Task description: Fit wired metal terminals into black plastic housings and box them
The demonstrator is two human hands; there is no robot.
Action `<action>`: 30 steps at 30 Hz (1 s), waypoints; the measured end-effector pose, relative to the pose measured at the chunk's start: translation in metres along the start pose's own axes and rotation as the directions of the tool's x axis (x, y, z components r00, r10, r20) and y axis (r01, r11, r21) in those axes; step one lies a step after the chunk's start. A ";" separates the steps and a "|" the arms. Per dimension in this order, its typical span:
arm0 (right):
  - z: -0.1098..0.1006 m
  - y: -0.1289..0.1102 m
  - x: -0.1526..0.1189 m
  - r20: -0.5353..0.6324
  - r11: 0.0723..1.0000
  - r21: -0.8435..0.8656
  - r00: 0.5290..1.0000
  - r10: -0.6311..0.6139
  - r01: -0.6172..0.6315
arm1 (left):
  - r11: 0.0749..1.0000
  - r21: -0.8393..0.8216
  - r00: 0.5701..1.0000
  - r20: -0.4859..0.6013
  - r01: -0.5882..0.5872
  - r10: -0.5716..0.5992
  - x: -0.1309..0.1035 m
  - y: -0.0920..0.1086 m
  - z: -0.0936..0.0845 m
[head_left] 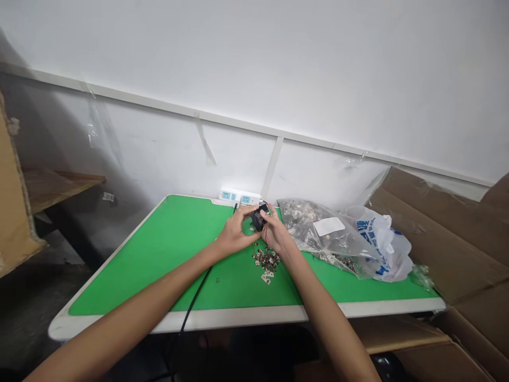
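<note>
Between both hands, above the green table mat [159, 254], is a small black device [258, 219] with a thin red wire; its exact kind does not show. My left hand [235, 231] grips its left side, fingers curled over the top. From the right, my right hand [275, 228] holds it with the thumb on its face. Below the hands lies a loose pile of small metal pieces [267, 260], with several pale flat ones [268, 277] at its near edge.
A white power strip [240, 196] stands by the wall. Right of the hands lie a clear bag of metal parts [302, 223] and a white plastic bag [387, 249]. A black cable [196, 294] crosses the table's front edge. Cardboard [449, 239] borders the right side.
</note>
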State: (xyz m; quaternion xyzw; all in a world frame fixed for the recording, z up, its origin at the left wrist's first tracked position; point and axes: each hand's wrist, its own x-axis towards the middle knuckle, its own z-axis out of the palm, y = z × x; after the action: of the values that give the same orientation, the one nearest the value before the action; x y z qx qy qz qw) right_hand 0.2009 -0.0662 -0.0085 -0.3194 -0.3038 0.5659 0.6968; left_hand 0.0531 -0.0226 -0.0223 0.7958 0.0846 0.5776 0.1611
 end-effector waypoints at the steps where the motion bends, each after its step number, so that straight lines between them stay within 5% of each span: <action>1: 0.000 0.000 0.001 0.002 1.000 -0.001 1.000 0.006 -0.006 | 1.000 0.005 1.000 0.019 0.002 -0.002 0.002 0.001 -0.002; 6: -0.013 -0.018 0.005 -0.088 0.994 -0.080 0.993 -0.081 0.074 | 0.993 0.110 0.999 -0.034 0.041 -0.037 0.013 0.002 -0.011; 10: -0.034 -0.050 0.001 -0.103 0.877 -0.441 0.960 -0.260 0.190 | 0.981 0.047 0.973 -0.145 0.190 -0.181 0.016 -0.004 -0.018; 14: -0.044 -0.072 -0.011 0.153 0.679 -0.722 0.988 -0.031 0.133 | 0.851 -0.374 0.901 -0.080 0.368 -0.425 0.017 -0.009 -0.016; 17: -0.042 -0.076 -0.017 0.294 0.544 -0.827 0.932 0.209 0.139 | 0.731 -0.531 0.829 -0.090 0.428 -0.551 0.017 -0.010 -0.013; 21: -0.035 -0.069 -0.019 0.312 0.408 -0.902 0.869 0.384 0.143 | 0.757 -0.484 0.810 -0.152 0.439 -0.567 0.018 -0.010 -0.014; 30: -0.031 -0.047 -0.018 0.229 0.191 -0.969 0.869 0.439 0.159 | 0.804 -0.273 0.797 -0.168 0.528 -0.580 0.012 -0.008 -0.012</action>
State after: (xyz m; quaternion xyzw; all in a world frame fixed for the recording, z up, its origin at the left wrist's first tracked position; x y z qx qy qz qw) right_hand 0.2498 -0.0948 0.0087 -0.5674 -0.7139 0.3666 0.1845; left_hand 0.0455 -0.0098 -0.0112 0.6368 0.2716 0.6031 0.3962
